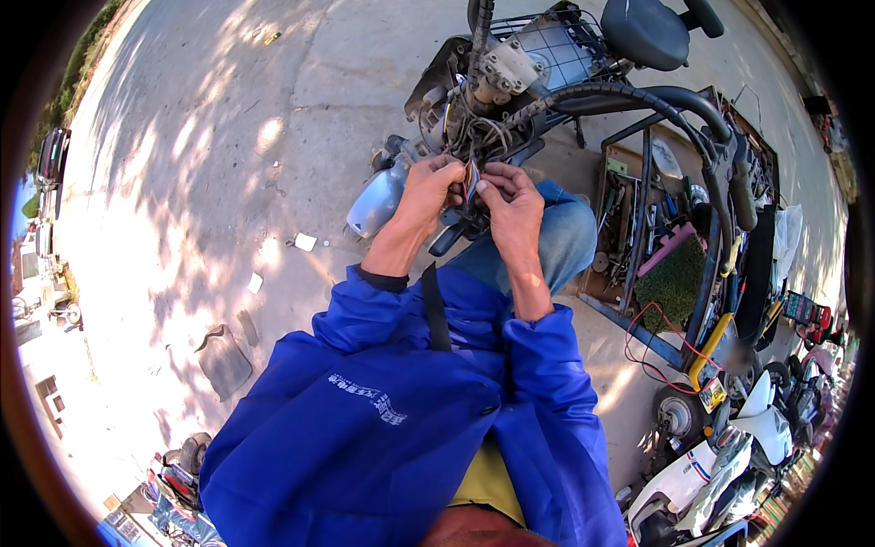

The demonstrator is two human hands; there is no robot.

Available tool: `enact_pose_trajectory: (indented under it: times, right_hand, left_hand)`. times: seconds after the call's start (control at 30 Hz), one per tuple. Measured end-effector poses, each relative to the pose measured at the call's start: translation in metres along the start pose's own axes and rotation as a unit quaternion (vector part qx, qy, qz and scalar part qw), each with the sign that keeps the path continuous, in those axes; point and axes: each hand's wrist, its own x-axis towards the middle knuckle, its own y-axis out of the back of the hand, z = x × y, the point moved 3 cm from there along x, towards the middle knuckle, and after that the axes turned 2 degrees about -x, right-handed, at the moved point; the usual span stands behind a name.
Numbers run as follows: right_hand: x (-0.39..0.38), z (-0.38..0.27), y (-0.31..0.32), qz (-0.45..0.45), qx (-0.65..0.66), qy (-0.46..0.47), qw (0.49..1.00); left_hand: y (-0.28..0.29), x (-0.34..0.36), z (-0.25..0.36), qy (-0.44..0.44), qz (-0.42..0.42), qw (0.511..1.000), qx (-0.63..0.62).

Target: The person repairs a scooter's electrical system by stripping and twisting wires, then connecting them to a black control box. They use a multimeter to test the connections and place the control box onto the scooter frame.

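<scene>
My left hand [437, 187] and my right hand [506, 196] meet at a bundle of thin coloured wires [471, 180] below the front of an electric scooter [510, 68]. Both hands are closed on the wires, with fingertips pinched around them. More black cables [483, 135] hang tangled just above my fingers. A silver-grey plastic panel [378, 201] is to the left of my left wrist. My bent knee in jeans [565, 237] is just right of my right hand.
A metal cart [592, 304] holding tools, a green pad and a pink piece stands at the right. Red and black cables [652, 337] hang from it. Parked scooters [756, 410] crowd the lower right. A dark mat [223, 365] and paper scraps [305, 242] lie on the concrete at left.
</scene>
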Motion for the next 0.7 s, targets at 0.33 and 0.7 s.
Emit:
enact_pose_trajectory:
  times: [0.33, 0.7]
  right_hand:
    - [0.001, 0.001, 0.001, -0.006, 0.006, -0.006, 1.000]
    - [0.000, -0.002, -0.003, -0.009, -0.019, 0.007, 1.000]
  left_hand:
    - [0.002, -0.004, -0.004, -0.012, -0.032, 0.998, -0.050]
    - [-0.005, -0.012, 0.000, -0.137, 0.010, 0.990, 0.046]
